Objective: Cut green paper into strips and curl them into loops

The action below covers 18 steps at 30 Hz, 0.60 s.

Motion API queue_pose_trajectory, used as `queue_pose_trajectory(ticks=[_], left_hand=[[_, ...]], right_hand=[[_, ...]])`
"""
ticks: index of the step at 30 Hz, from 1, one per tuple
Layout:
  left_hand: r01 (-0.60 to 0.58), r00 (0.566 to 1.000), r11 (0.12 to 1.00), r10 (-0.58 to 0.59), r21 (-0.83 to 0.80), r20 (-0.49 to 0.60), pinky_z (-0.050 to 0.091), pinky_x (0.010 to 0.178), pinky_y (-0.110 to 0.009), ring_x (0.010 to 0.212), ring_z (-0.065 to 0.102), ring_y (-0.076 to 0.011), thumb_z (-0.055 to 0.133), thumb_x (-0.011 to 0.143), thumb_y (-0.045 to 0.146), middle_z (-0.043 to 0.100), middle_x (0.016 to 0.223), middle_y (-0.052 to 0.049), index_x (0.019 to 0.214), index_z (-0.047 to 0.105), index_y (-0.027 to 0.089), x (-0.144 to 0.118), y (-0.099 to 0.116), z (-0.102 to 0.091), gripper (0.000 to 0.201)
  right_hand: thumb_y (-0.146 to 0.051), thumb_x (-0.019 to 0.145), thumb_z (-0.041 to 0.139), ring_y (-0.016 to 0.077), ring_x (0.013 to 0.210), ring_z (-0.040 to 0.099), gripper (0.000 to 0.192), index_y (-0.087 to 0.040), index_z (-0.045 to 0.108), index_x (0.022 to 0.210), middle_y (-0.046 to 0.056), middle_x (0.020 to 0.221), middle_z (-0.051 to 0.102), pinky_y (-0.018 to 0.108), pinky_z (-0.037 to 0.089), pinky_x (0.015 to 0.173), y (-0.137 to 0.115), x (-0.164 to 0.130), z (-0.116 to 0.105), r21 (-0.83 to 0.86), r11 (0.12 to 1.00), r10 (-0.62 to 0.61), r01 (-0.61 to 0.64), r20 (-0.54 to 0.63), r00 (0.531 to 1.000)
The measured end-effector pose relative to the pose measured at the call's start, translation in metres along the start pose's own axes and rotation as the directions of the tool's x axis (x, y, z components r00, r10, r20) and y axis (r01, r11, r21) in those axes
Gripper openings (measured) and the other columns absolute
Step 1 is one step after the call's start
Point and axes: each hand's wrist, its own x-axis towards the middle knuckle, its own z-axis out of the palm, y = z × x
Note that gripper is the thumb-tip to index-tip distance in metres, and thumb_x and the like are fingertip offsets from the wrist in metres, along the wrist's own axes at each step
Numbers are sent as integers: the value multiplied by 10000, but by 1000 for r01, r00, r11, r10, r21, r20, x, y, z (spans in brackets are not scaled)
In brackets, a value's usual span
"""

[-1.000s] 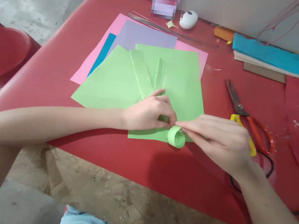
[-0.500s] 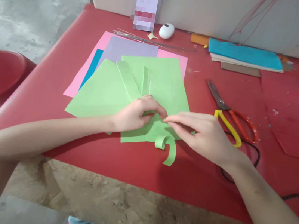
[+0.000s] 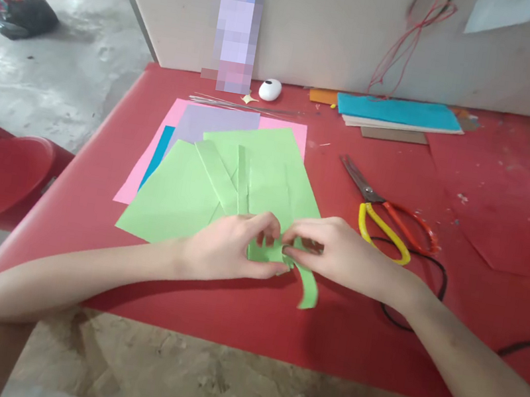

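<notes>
A narrow, curled green paper strip [image 3: 307, 287] hangs from the fingertips of my right hand [image 3: 337, 250], which pinches its upper end. My left hand [image 3: 233, 240] lies over the near edge of the green paper sheets, its fingers bent and its thumb stretched toward the strip. A gap shows between that thumb and forefinger, and nothing is visibly held there. Underneath, the green sheets [image 3: 166, 189] overlap, with folded green strips [image 3: 216, 174] lying on them. My hands hide part of the nearest sheet and the strip's upper end.
Scissors [image 3: 369, 191] with one yellow and one red handle lie right of the sheets, by a black cord [image 3: 443, 280]. Pink [image 3: 128, 187] and purple paper [image 3: 216, 125], thin wires [image 3: 239, 106], a white egg-shaped object [image 3: 270, 90] and blue felt-like sheets [image 3: 399, 111] are farther back.
My right hand has come down to the curled strip, which lay loose on the table, and now pinches it. My left thumb has stretched out toward it. The camera view has tilted upward.
</notes>
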Motion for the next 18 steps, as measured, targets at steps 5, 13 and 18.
queue_pose_trajectory(ticks=[5,13,18], left_hand=[[19,1000,977,-22,-212,-10,450,853,-293,929,572,-146,523,794,288,608,956,-38,945,514,169,2,-1,-2,192],[-25,996,968,4,-248,-86,477,694,-226,745,592,-96,408,845,162,658,844,-14,978,586,147,7,-7,-9,223],[57,996,989,-48,-134,75,451,558,-198,515,553,-67,428,889,290,651,645,6,923,650,145,8,-5,-26,268]], right_hand=[[-217,825,536,76,453,408,107,-184,601,747,-37,555,527,235,309,481,-5,-3,7,-114,992,-91,59,-299,950],[-273,766,608,76,501,465,107,-207,533,728,-45,606,541,205,394,472,-16,-1,7,345,937,152,-47,-283,947],[-251,755,579,145,654,625,106,-208,669,793,9,720,685,265,491,573,-14,-3,-13,369,920,243,-129,-281,929]])
